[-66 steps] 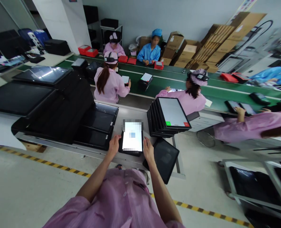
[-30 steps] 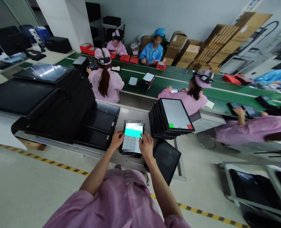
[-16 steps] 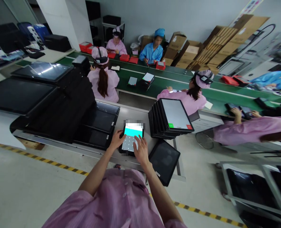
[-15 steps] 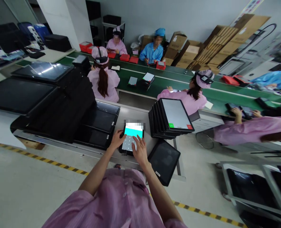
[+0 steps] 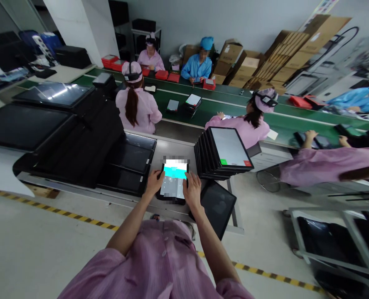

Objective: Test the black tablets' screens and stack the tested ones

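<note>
A tablet [image 5: 173, 185] with a lit screen lies on the grey bench in front of me; white and cyan bands sit above a greyish keypad. My left hand [image 5: 155, 182] grips its left edge, thumb over the border. Along the opposite edge, my right hand [image 5: 193, 189] is closed on the side with the thumb at the screen. Right of the tablet rises a stack of larger black tablets [image 5: 231, 145], the top one lit white with green and red corners. A dark tablet [image 5: 218, 207] lies below that stack, partly behind my right hand.
Flat black devices [image 5: 131, 153] lie left on the bench [image 5: 172, 145], beside a tall dark pile [image 5: 78, 137]. Beyond runs a green conveyor [image 5: 172, 93] with several co-workers along it. Cardboard boxes [image 5: 287, 54] stand against the wall. A metal cart [image 5: 330, 216] is at right.
My right hand has moved from over the keypad to the tablet's right edge. My left hand stays at the left edge. The view has shifted slightly.
</note>
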`<state>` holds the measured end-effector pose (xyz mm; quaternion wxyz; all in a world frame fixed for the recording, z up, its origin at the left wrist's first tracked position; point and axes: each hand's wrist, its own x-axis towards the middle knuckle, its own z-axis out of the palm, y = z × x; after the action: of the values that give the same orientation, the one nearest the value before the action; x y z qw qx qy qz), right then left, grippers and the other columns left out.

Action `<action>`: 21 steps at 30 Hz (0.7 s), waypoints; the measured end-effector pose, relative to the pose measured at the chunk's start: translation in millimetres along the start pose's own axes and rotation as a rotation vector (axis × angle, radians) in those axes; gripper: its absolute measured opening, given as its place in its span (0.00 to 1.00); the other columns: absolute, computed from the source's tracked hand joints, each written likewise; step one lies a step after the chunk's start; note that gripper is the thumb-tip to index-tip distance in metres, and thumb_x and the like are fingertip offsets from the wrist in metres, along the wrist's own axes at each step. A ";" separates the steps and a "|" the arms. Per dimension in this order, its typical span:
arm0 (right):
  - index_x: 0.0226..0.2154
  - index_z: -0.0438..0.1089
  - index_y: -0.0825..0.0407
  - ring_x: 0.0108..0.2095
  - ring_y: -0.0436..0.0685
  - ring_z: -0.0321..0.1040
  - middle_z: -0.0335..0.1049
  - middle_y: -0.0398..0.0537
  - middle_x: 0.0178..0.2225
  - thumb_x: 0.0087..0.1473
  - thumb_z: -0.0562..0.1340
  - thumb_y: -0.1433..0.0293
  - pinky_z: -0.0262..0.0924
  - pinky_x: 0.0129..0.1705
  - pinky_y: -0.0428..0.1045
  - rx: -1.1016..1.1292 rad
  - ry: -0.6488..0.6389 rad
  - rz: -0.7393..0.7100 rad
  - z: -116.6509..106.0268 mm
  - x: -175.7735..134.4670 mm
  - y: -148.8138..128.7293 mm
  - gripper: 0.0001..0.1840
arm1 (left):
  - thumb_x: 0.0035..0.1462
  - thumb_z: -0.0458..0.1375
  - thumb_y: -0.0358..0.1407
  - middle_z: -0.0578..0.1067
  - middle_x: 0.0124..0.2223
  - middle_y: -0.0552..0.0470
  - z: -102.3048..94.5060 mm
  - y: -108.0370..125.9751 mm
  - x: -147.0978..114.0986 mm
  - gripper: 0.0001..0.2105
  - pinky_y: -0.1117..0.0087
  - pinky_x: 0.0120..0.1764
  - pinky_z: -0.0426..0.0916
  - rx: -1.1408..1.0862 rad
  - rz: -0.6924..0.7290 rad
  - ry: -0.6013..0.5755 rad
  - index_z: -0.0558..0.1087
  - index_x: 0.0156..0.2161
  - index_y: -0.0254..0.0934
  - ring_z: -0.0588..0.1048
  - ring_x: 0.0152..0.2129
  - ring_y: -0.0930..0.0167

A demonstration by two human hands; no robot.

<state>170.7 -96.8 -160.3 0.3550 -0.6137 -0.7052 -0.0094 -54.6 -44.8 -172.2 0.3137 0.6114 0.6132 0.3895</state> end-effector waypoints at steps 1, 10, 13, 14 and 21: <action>0.62 0.73 0.54 0.68 0.67 0.68 0.80 0.62 0.57 0.77 0.52 0.64 0.53 0.73 0.71 -0.002 -0.010 -0.003 1.9 0.8 0.3 0.22 | 0.73 0.55 0.46 0.81 0.54 0.40 -0.5 0.5 -0.5 0.18 0.58 0.60 0.73 -0.002 0.002 0.004 0.84 0.47 0.37 0.81 0.51 0.60; 0.60 0.74 0.52 0.67 0.67 0.69 0.81 0.59 0.56 0.76 0.52 0.64 0.51 0.74 0.72 0.042 -0.044 -0.004 8.4 0.7 4.8 0.21 | 0.78 0.43 0.45 0.82 0.50 0.40 -3.1 -6.6 -5.9 0.26 0.62 0.58 0.72 -0.046 0.063 0.052 0.82 0.41 0.38 0.82 0.48 0.62; 0.60 0.74 0.52 0.67 0.68 0.69 0.80 0.61 0.57 0.76 0.53 0.64 0.53 0.72 0.72 0.043 -0.041 0.020 6.7 1.4 6.5 0.21 | 0.78 0.42 0.46 0.83 0.50 0.39 -3.2 -7.3 -6.9 0.26 0.61 0.61 0.71 -0.061 0.063 0.074 0.82 0.43 0.39 0.81 0.51 0.61; 0.61 0.74 0.52 0.68 0.68 0.68 0.80 0.60 0.57 0.76 0.52 0.63 0.53 0.72 0.72 0.052 -0.055 0.013 7.1 2.2 5.0 0.21 | 0.78 0.42 0.46 0.83 0.50 0.39 -3.3 -7.3 -6.9 0.27 0.60 0.61 0.71 -0.062 0.066 0.075 0.82 0.43 0.39 0.81 0.51 0.61; 0.62 0.73 0.51 0.68 0.67 0.66 0.78 0.60 0.60 0.77 0.51 0.60 0.57 0.72 0.70 0.142 -0.052 0.024 8.3 7.0 1.3 0.24 | 0.78 0.40 0.47 0.83 0.50 0.41 -4.2 -7.6 -6.9 0.28 0.63 0.62 0.71 -0.057 0.058 0.069 0.82 0.43 0.40 0.81 0.52 0.63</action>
<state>167.8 -86.7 -163.4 0.3793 -0.5952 -0.7058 0.0607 -61.6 -51.7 -177.3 0.2985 0.6059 0.5944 0.4365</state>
